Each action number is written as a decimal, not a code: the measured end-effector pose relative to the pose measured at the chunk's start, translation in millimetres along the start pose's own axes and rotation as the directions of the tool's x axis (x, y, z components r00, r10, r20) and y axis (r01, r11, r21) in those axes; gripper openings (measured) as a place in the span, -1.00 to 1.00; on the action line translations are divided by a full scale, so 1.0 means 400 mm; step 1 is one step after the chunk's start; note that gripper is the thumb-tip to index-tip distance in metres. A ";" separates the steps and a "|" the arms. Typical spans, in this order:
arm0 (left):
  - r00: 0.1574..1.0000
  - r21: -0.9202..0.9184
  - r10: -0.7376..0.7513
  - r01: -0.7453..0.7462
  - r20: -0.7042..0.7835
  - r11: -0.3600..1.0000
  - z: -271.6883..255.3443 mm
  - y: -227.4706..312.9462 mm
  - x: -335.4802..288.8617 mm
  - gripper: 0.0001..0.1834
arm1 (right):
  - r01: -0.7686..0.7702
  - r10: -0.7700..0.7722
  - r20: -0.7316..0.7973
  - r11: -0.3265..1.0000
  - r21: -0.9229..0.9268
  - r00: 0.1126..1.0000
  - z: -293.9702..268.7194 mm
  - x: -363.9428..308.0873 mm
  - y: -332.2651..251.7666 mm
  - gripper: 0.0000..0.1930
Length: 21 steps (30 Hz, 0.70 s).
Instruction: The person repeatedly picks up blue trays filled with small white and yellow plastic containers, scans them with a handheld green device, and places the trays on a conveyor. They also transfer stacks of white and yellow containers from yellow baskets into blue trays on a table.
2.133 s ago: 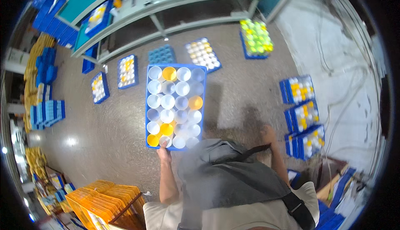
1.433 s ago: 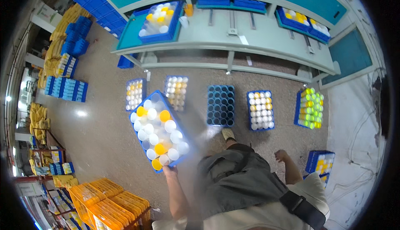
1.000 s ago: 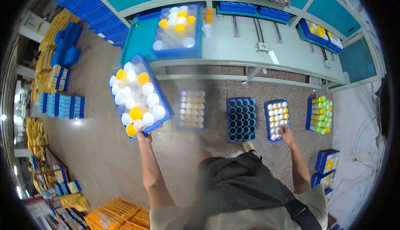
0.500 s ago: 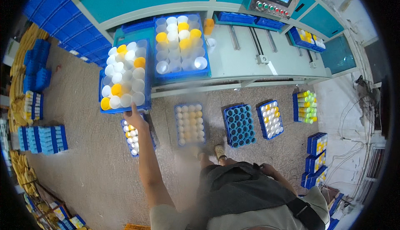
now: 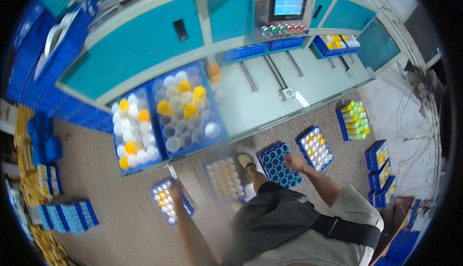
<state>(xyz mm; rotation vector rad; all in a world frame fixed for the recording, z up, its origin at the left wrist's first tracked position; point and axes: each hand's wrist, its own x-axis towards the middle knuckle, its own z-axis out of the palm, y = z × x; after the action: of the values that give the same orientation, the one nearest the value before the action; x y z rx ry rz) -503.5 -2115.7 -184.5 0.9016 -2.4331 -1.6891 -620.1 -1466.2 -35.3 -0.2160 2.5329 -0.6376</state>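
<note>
Two blue crates of upright white, clear and yellow cups stand side by side on the machine's bench: a left crate [image 5: 164, 162] and a right crate [image 5: 223, 133]. Below them, my left hand [image 5: 176, 189] hangs off the left crate, in front of a small floor crate of white and yellow pieces [image 5: 166, 203]. It is blurred, and its fingers do not show clearly. Over the floor crate of dark teal tubes [image 5: 276, 163] passes my right hand [image 5: 292, 162]; its fingers are smeared too. Whether it touches the tubes cannot be made out.
A control panel with a screen [image 5: 288, 6] sits above the pale bench [image 5: 246, 97]. More filled crates [image 5: 316, 148] line the floor, one with green and yellow pieces [image 5: 355, 121]. Stacked blue crates [image 5: 87, 119] rise at the left; light-blue stacks [image 5: 67, 216] stand on the floor.
My left hand has come off the left crate, which now sits flush beside the other. My right hand has swung forward from my side. A foot has stepped ahead, and the view has turned.
</note>
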 end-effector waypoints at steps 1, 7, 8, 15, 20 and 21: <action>0.969 -0.260 -0.245 0.229 -0.032 0.938 0.034 -0.024 -0.061 -0.87 | 0.070 -0.074 -0.184 0.997 -0.028 0.980 -0.080 0.134 -0.041 -0.63; 0.680 -0.302 -0.732 0.708 0.049 0.638 0.218 0.020 -0.398 -0.79 | 0.341 -0.183 -0.683 0.934 0.103 0.707 -0.597 0.777 -0.355 -0.31; 0.638 -0.256 -0.767 0.753 0.061 0.606 0.243 0.037 -0.447 -0.78 | 0.365 -0.171 -0.713 0.922 0.126 0.680 -0.655 0.850 -0.401 -0.28; 0.505 0.150 -0.852 0.840 0.137 0.522 0.364 0.093 -0.665 -0.67 | 0.415 0.131 -0.760 0.772 0.481 0.637 -0.741 0.985 -0.539 -0.08; 0.813 -0.719 -0.569 0.468 0.123 0.513 0.372 0.201 -0.460 -0.55 | 0.351 0.069 -0.656 0.800 0.487 0.752 -0.806 0.927 -0.565 -0.14; 0.926 -0.705 -0.365 0.319 0.091 0.634 0.351 0.226 -0.405 -0.52 | 0.325 0.112 -0.616 0.768 0.551 0.780 -0.836 0.911 -0.563 -0.16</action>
<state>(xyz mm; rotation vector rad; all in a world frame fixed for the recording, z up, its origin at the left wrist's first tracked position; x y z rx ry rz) -457.9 -1897.9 -116.7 1.2752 -1.3512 -2.4010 -1098.8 -1628.6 164.4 0.1191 2.7022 -1.8417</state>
